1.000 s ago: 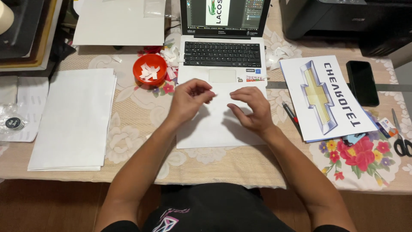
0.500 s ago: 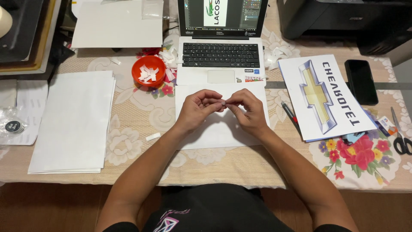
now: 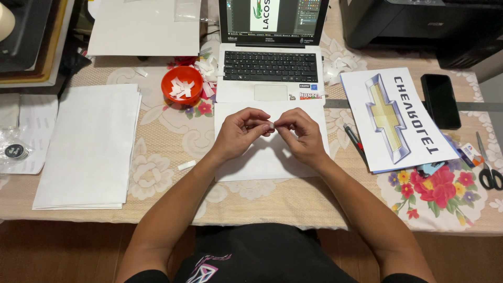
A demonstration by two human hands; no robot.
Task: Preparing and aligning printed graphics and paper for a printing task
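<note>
My left hand [image 3: 238, 133] and my right hand [image 3: 301, 135] meet fingertip to fingertip over a white sheet [image 3: 270, 160] that lies in front of the open laptop [image 3: 271, 63]. Between the pinched fingertips is a tiny white scrap [image 3: 271, 126]; both hands grip it. The scrap is too small to make out further. An orange bowl [image 3: 182, 85] with several white paper bits stands to the left of the laptop.
A stack of white sheets [image 3: 89, 147] lies at the left. A printed emblem sheet [image 3: 395, 118], a black phone [image 3: 440, 100], a pen [image 3: 356, 141] and scissors [image 3: 487, 165] are at the right. A black printer [image 3: 419, 23] stands at the back right. One loose white bit [image 3: 186, 165] rests on the tablecloth.
A second ago my hands were apart, resting on the white sheet. They have come together above it and now pinch a small white scrap between them.
</note>
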